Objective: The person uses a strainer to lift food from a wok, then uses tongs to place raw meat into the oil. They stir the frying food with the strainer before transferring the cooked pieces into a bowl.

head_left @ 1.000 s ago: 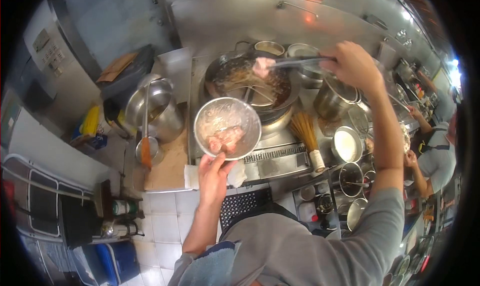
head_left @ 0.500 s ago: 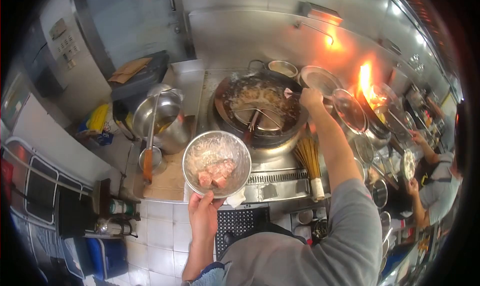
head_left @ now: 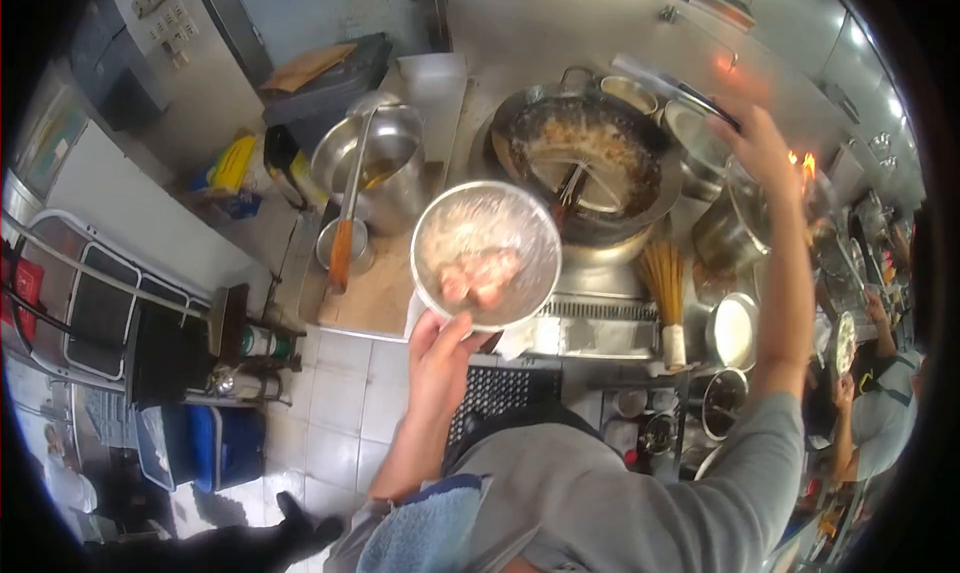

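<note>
My left hand [head_left: 441,361] grips the lower rim of a metal bowl [head_left: 538,216], thumb on the edge. Several pieces of raw pink meat [head_left: 490,273] lie in the bowl, with a pale wet coating on its inside. Up at the right, my right hand [head_left: 755,143] is closed around the dark handle of what look like metal tongs [head_left: 665,81], blurred and pointing left above the back of the stove. Beyond the bowl stands a large dark wok [head_left: 520,123] with bubbling oil and a round wire rack [head_left: 605,181] in it.
A tall steel pot [head_left: 400,193] stands left of the wok, a wooden-handled ladle [head_left: 341,258] across it. Right of the wok are a bamboo brush [head_left: 662,283], a white bowl [head_left: 733,331] and another pot [head_left: 722,235]. Flames [head_left: 803,163] show behind; a co-worker [head_left: 885,413] stands far right.
My right hand has moved up and right, away from the wok, and the pink piece at the tool's tip is no longer visible there. The view has shifted left; the flames look smaller.
</note>
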### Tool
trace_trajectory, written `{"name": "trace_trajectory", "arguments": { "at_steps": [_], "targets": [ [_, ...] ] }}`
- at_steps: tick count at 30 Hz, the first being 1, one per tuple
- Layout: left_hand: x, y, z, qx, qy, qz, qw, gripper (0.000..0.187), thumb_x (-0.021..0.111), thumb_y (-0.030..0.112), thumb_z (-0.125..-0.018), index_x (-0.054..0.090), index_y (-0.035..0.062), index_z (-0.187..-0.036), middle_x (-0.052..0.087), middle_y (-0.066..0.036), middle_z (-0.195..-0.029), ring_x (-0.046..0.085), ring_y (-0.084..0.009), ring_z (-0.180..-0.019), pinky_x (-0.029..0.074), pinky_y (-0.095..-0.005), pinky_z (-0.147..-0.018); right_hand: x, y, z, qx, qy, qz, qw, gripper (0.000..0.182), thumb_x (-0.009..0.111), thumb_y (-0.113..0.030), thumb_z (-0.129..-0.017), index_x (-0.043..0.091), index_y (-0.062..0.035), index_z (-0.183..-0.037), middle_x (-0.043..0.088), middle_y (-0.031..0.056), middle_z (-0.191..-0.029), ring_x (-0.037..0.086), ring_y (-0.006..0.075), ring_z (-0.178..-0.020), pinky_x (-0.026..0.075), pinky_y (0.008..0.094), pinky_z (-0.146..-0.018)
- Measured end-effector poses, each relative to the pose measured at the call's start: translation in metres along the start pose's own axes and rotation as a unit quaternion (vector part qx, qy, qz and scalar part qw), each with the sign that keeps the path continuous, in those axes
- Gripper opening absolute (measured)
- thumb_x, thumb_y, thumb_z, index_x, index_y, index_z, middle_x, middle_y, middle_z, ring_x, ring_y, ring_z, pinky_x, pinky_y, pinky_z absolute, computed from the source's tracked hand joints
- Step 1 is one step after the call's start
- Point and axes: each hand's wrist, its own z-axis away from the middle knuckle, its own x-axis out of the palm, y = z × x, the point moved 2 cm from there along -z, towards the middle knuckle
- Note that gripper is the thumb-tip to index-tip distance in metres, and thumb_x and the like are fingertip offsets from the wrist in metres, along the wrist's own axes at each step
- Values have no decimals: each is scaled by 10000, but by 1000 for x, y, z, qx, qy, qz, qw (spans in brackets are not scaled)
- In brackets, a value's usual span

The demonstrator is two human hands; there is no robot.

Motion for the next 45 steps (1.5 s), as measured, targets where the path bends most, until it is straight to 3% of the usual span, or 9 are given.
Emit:
{"name": "trace_trajectory", "arguments": {
  "at_steps": [4, 10, 22, 26, 27, 30, 35, 41, 45],
  "targets": [
    [0, -5, -5, -4, -48, -3, 999, 36, 559, 19, -912, 551, 41, -938, 611, -124, -1104, 597, -229, -1072, 531, -425, -888, -29, -120, 69, -180, -143, 32, 973, 335, 684, -165, -772, 645, -6, -1064, 670, 175, -935, 651, 343, -838, 515, 383, -730],
    [6, -18, 0, 6, -124, -6, 992, 69, 543, -31, -909, 550, 33, -884, 556, -63, -1161, 595, -215, -1069, 550, -392, -885, 6, -180, 108, -190, -234, 157, 941, 208, 652, -177, -764, 642, -70, -943, 635, 62, -762, 655, 249, -745, 508, 367, -636],
    [9, -22, -24, -19, -45, 30, 998, 31, 551, 29, -918, 550, 8, -941, 601, -148, -1122, 613, -240, -1037, 537, -423, -889, -39, -70, 23, 23, -61, 160, 985, 230, 652, -152, -778, 691, -115, -1001, 675, 141, -873, 643, 334, -818, 508, 412, -739],
    [4, -21, -23, 10, -12, 11, 1000, 24, 555, 29, -910, 535, 16, -906, 607, -151, -1112, 614, -257, -1038, 537, -423, -882, 44, 24, -21, 163, -146, 240, 946, 231, 621, -192, -775, 715, -94, -962, 694, 145, -920, 675, 297, -890, 535, 417, -790],
    [5, -19, -22, 9, -16, -15, 1000, 278, 515, 18, -898, 491, -29, -1172, 562, -170, -1176, 574, -285, -1091, 512, -482, -907, 74, 42, -24, 162, -168, 265, 936, 247, 606, -177, -767, 713, -76, -966, 693, 149, -945, 675, 300, -909, 537, 419, -794],
    [-1, -21, -19, 12, 22, -25, 999, 291, 518, 20, -891, 485, -30, -1176, 558, -174, -1181, 577, -287, -1074, 513, -474, -894, 147, 66, -28, 190, -198, 248, 929, 262, 568, -162, -781, 708, -32, -959, 688, 162, -1008, 670, 309, -953, 539, 413, -813],
    [7, -16, -14, 16, 59, 6, 998, 60, 566, 23, -898, 553, 2, -952, 621, -174, -1083, 636, -270, -970, 537, -424, -862, 234, 85, -52, 231, -173, 169, 942, 271, 559, -145, -771, 696, -48, -984, 676, 192, -1013, 659, 338, -965, 532, 423, -828],
    [7, -15, -7, 18, 59, 1, 998, 18, 542, 5, -909, 557, 7, -919, 619, -170, -1081, 633, -262, -979, 538, -424, -865, 202, 85, -91, 277, -69, 133, 949, 302, 576, -246, -819, 696, -13, -968, 663, 231, -1026, 652, 356, -980, 519, 447, -856],
    [1, -11, -3, 4, 33, -12, 999, 29, 545, 10, -912, 544, 11, -883, 603, -155, -1107, 619, -251, -1008, 537, -436, -878, 71, 8, -53, 118, -14, 46, 992, 328, 599, -257, -853, 672, 39, -975, 659, 248, -976, 639, 383, -953, 507, 432, -844]
  ]
}}
